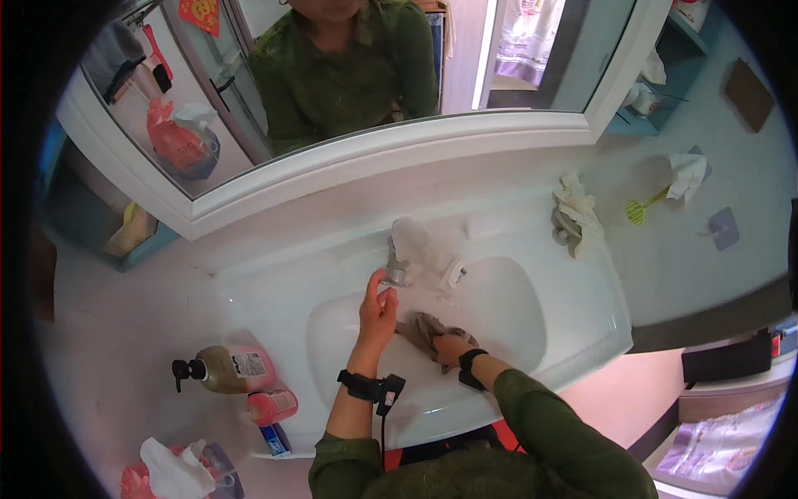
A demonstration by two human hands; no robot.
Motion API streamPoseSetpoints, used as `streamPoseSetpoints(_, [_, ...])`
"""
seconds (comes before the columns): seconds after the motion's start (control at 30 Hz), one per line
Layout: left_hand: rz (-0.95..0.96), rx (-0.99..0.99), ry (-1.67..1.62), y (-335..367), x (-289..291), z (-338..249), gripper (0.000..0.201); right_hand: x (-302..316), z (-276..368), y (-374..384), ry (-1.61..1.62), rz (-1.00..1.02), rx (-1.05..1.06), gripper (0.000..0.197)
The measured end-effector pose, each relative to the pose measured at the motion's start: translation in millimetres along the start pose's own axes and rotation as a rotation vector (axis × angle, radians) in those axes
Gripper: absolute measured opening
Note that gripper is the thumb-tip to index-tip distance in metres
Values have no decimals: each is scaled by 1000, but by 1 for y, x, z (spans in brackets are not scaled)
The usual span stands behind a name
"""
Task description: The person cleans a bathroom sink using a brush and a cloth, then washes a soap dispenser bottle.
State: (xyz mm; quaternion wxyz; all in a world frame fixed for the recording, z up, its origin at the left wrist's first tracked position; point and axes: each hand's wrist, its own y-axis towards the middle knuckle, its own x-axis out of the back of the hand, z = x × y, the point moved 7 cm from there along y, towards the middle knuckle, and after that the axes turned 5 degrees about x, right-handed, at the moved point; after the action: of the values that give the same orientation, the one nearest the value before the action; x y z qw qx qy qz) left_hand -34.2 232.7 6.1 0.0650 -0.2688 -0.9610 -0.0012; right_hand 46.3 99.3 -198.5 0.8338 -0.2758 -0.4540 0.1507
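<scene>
My left hand [378, 314] is raised at the tap's lever [397, 277], with the index finger stretched up against or just beside it and the other fingers partly curled. I cannot tell whether it grips the lever. The white tap [426, 256] stands at the back of the white washbasin [320, 328], its spout pointing over the bowl. Down in the bowl, my right hand [453, 348] is closed on a crumpled grey-brown cloth [426, 331]. Part of the cloth shows to the left of the fingers. Black straps circle both wrists.
A pump bottle [229, 370], a pink bottle [273, 407] and a blue box [275, 441] line the basin's left side. Another cloth [579, 212] lies on the back right corner. A framed mirror [391, 154] overhangs the back. A tissue pack [179, 470] sits lower left.
</scene>
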Motion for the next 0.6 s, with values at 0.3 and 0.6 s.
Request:
streamPoseSetpoints(0.3, [-22, -182, 208, -2, 2, 15, 23, 71, -34, -77, 1504, -435, -59, 29])
streamPoseSetpoints(0.6, [-57, -9, 406, -11, -4, 7, 27, 55, -25, -117, 1898, -522, -46, 20])
